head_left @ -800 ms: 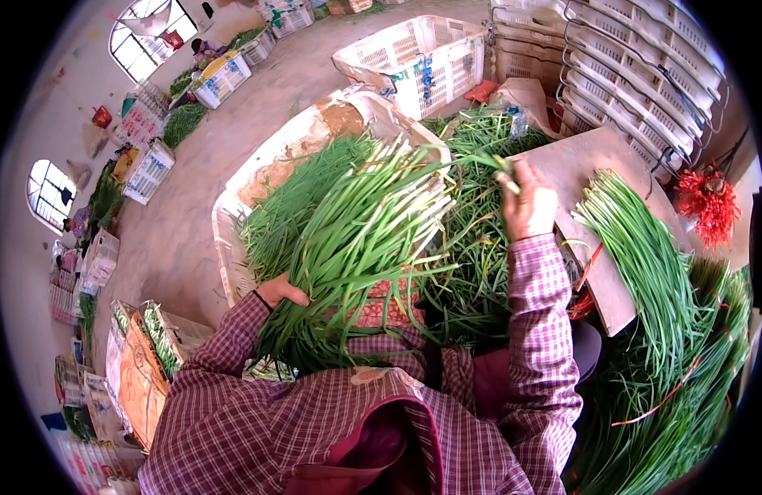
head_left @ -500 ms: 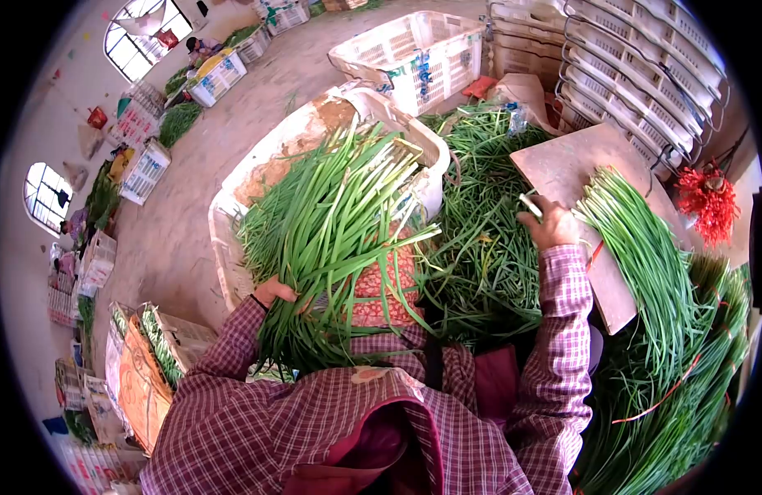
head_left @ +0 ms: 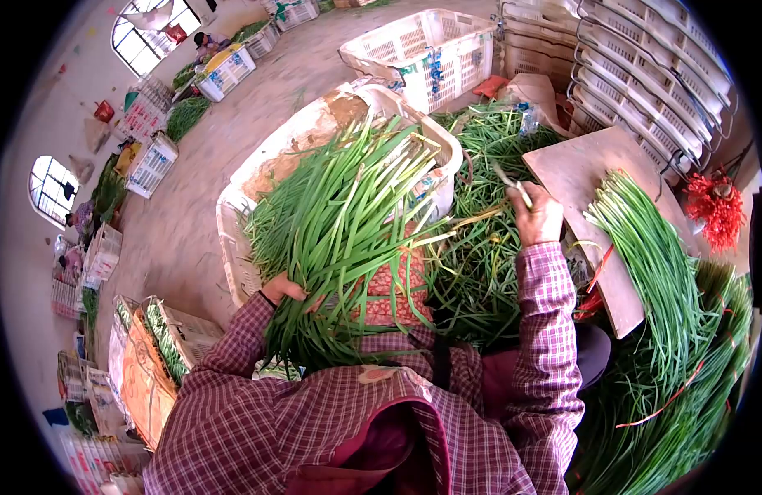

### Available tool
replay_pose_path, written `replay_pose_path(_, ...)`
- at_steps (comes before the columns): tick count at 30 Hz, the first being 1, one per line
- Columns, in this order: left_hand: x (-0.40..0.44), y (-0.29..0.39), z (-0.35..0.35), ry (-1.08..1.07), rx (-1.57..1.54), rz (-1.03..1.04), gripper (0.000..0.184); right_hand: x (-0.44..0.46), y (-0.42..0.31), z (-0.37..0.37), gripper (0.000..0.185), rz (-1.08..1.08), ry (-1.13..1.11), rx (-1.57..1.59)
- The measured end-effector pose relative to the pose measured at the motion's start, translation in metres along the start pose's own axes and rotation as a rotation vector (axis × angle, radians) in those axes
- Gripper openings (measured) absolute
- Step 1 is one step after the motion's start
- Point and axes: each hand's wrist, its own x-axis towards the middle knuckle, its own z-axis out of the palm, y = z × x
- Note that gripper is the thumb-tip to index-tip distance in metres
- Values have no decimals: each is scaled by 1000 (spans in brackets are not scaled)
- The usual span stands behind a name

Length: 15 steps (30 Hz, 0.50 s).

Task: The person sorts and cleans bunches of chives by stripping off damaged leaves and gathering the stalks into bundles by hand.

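Observation:
A large loose bunch of garlic chives [head_left: 339, 206] lies across a white crate [head_left: 232, 235] and a red patterned cloth [head_left: 389, 289] at my lap. My left hand [head_left: 283, 289] is closed on the bunch's near left side, thumb on top and fingers partly hidden under leaves. Over a heap of loose chives [head_left: 480, 272], my right hand [head_left: 539, 216] pinches a pale chive stalk [head_left: 513, 183]. Right of that hand, a board [head_left: 566, 165] carries the stem ends of a neat chive bundle [head_left: 645, 256].
Tied chive bundles [head_left: 686, 412] with red bands lie at the lower right. Red ties [head_left: 714, 206] hang by stacked white crates [head_left: 653, 74]. Another white crate [head_left: 434, 66] stands ahead. Farther left, people sit among crates of greens [head_left: 154, 165] along the wall.
My right hand has moved left, away from the board, and the stalk in it now points up and left. My left hand stays on the bunch. The view has shifted slightly.

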Motion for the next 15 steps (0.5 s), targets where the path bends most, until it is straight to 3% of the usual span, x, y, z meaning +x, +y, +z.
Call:
replay_pose_path(2,1,-3,-1,2,-15,18,56,-5,-7,-17,13,-36,15,-118)
replay_pose_path(4,3,-8,-10,-23,1,19,58,-20,-33,-5,19,-169,12,140)
replay_pose_path(6,4,-9,-13,-48,22,19,60,-38,-61,15,30,-226,-160,308)
replay_pose_path(8,5,-9,-13,-47,-34,3,65,-46,-101,17,31,-106,-307,239)
replay_pose_path(11,1,-11,-16,28,7,-40,69,-45,-121,30,37,-199,-219,148)
replay_pose_path(15,6,-7,-11,31,118,-63,61,-38,-119,37,24,-323,-120,-16)
